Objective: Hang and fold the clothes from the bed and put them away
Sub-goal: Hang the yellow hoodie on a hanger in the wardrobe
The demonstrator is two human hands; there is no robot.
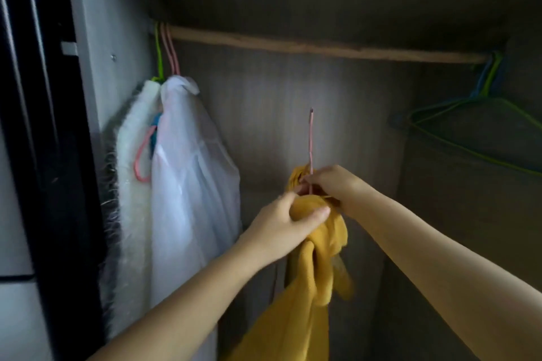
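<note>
Yellow garment (311, 267) bunched, both hands gripping, pink hanger (311, 138).

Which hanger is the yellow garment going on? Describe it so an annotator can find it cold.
Start at the wooden rail across the top of the wardrobe, then drop to the middle, where both hands bunch a mustard-yellow garment. The pink wire hanger rises from that bundle, its hook below the rail and off it. Every other hanger is hooked on the rail: pink and green at the left end, empty blue and green at the right.
</note>
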